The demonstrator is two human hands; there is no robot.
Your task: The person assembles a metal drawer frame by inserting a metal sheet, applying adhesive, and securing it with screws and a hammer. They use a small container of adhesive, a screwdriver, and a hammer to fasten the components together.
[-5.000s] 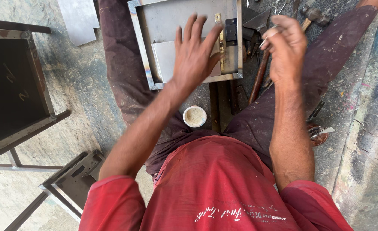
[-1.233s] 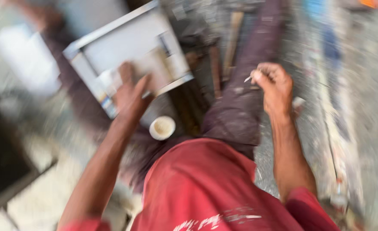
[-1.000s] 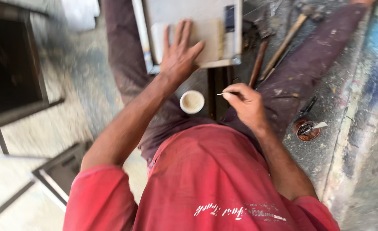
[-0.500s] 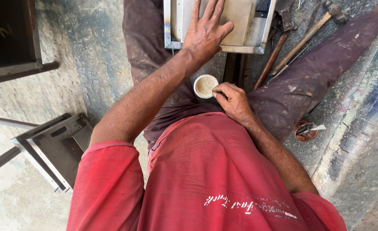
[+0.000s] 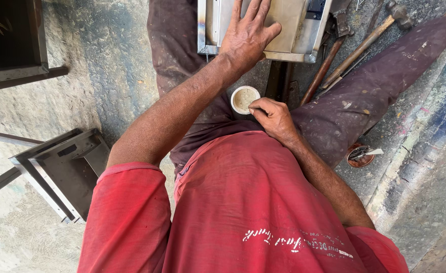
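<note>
A wooden-handled hammer (image 5: 367,43) is lying slantwise on the stained concrete floor (image 5: 106,76), just beside a thinner rusty tool (image 5: 321,71). A small round rusty lid (image 5: 360,154) holding small metal bits is resting farther right. A grey metal frame (image 5: 63,169) is lying at the left, and a dark metal box (image 5: 10,43) is being seen at the upper left corner.
</note>
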